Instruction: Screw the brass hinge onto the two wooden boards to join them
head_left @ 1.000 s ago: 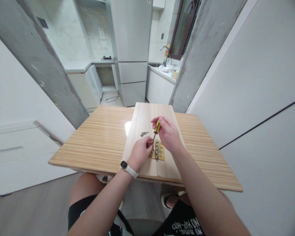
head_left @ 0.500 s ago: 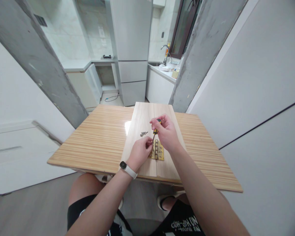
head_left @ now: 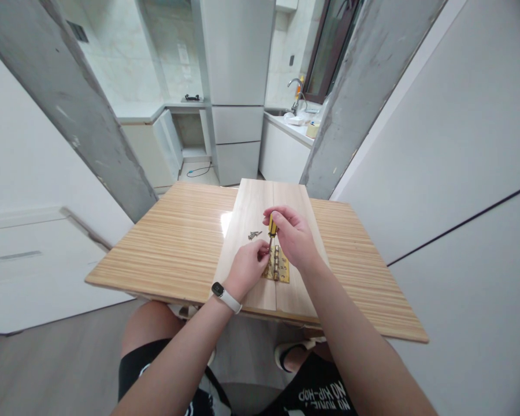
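Observation:
My right hand grips the yellow-and-black handle of a small screwdriver, held upright with its tip down on the left leaf of a brass hinge. My left hand, with a watch at the wrist, pinches at the screwdriver's tip over the hinge; whatever it pinches is hidden. The hinge lies across the seam of two pale wooden boards lying side by side. A few loose screws rest on the left board, just beyond my left hand.
The boards lie on a striped wooden table with its near edge above my knees. Grey concrete pillars rise behind the table on both sides. A white wall stands close on the right, kitchen cabinets and a sink behind.
My right hand has shifted its fingers on the screwdriver handle, turning it in place. The left hand stays pinched at the tip. The view tilted slightly.

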The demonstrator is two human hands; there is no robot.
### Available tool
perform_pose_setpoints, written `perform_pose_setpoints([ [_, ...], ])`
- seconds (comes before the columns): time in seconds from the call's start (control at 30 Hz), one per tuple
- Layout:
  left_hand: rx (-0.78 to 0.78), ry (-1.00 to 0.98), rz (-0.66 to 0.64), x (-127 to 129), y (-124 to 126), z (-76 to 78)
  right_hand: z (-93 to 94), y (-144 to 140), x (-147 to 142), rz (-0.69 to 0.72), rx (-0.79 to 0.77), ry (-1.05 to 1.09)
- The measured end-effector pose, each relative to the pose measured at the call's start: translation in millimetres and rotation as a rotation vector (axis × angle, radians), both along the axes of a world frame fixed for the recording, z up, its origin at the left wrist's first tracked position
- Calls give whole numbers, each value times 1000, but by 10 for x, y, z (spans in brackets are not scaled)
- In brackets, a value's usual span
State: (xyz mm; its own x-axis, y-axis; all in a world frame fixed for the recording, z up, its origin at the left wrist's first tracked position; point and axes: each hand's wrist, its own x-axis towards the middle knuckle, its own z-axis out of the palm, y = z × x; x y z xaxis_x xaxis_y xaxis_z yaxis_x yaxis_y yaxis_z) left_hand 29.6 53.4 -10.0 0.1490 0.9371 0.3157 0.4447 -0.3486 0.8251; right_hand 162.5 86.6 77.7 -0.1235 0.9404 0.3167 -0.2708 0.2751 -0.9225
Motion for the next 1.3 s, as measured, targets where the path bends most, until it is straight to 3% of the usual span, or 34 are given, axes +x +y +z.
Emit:
perform_pose_setpoints([
  [0.37,-48,-47,-20,8,7,25,20,28,-34,-43,18,100],
  [0.5,-108,-105,-82,-39,36,118,25,17,10,-50,43,5],
  [0.63,-92,-106,-1,-148,61,240,79,-23,92,38,71,-66],
  [0.73,-53,-81,46,-219,64,320,184,-41,189,64,143,-260],
  [0.9,-22,-55,13,-262,58,430,433,-23,349,-38,308,-709],
  [1.07,16,-60,41,-241,48,540,598,-24,407,-75,354,-853],
  [1.3,122,-51,-8,-141,42,719,690,-72,373,-201,373,-1033],
])
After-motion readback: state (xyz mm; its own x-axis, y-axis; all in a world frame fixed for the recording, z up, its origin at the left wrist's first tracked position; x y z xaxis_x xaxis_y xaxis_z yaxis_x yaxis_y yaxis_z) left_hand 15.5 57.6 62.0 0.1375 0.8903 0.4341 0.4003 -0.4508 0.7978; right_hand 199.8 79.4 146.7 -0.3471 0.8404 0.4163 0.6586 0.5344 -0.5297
